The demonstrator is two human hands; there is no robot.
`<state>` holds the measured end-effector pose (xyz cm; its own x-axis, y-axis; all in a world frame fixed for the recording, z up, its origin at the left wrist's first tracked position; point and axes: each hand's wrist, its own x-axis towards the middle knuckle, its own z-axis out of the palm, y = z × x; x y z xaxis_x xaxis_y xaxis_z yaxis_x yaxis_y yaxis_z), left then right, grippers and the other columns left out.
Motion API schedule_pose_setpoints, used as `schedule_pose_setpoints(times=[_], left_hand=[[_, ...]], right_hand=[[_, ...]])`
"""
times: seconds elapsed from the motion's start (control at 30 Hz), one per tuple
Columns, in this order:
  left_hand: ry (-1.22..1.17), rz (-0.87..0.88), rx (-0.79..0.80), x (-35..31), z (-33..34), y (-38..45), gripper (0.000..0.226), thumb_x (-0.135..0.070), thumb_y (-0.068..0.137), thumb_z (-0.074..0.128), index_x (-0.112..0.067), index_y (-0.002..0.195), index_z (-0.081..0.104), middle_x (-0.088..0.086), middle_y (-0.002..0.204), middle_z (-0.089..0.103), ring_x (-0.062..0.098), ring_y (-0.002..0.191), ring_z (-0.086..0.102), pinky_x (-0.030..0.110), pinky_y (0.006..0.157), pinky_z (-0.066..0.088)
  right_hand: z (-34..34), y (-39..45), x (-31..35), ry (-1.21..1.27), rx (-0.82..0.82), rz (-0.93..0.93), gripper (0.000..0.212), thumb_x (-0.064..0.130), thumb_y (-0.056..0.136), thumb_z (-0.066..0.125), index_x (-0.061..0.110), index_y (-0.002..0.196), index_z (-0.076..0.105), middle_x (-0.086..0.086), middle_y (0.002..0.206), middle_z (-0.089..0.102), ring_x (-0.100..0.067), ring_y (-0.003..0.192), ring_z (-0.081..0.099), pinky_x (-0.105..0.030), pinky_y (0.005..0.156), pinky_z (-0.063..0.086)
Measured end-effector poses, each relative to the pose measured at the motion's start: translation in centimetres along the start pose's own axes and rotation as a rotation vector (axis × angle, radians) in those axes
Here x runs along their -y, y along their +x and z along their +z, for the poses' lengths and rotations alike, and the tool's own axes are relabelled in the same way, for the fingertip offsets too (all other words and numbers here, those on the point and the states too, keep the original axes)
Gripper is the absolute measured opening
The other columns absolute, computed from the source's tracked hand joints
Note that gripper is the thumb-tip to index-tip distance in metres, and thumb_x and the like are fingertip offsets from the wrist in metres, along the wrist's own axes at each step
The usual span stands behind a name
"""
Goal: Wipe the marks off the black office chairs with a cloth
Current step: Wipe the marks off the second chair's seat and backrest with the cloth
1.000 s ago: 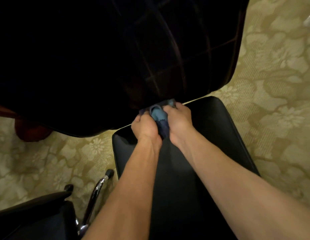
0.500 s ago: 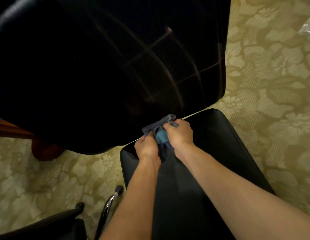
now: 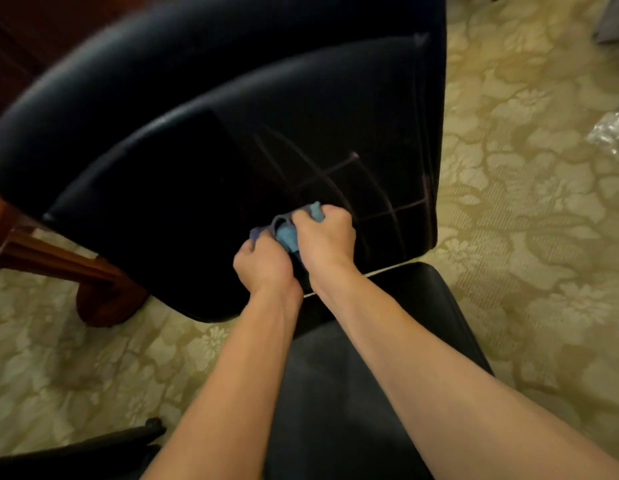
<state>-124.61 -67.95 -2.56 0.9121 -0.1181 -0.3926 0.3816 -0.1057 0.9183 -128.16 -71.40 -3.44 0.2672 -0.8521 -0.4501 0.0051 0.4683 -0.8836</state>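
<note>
Bunching the soft, limp cloth (image 3: 288, 233) at frame centre, left hand (image 3: 264, 263) and right hand (image 3: 323, 237) both grip it — best held wadded — against the chair back (image 3: 197, 188).

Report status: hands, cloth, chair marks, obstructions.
Both hands, left and right, grip the bunched blue cloth against the black leather chair back. Faint crossing line marks remain. Nothing in the way.

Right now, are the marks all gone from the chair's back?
No, pale crossing lines show on the black backrest beside the blue cloth.
</note>
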Motion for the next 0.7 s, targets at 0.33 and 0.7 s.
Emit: schedule_pose_setpoints(times=[0.33, 0.7], left_hand=[[-0.087, 0.249, -0.006, -10.5, 0.4, -0.4, 0.021, -0.007, 0.090, 0.057, -0.009, 0.069, 0.060, 0.007, 0.070, 0.063, 0.018, 0.064, 0.061, 0.032, 0.058, 0.051], [0.587, 0.112, 0.103, -3.6, -3.8, -0.3, 0.022, -0.026, 0.098, 0.054, -0.012, 0.085, 0.066, 0.010, 0.085, 0.069, 0.029, 0.084, 0.065, 0.032, 0.065, 0.043]], right_hand=[[3.8, -2.6, 11.1, -0.112, 0.032, -0.287, 0.015, 0.020, 0.090, 0.063, 0.009, 0.080, 0.062, 0.001, 0.073, 0.063, -0.006, 0.062, 0.061, -0.015, 0.050, 0.047], [0.2, -3.3, 5.8, -0.460, -0.064, -0.033, 0.019, 0.026, 0.088, 0.066, 0.007, 0.090, 0.069, -0.010, 0.089, 0.069, -0.029, 0.089, 0.068, -0.031, 0.071, 0.051]])
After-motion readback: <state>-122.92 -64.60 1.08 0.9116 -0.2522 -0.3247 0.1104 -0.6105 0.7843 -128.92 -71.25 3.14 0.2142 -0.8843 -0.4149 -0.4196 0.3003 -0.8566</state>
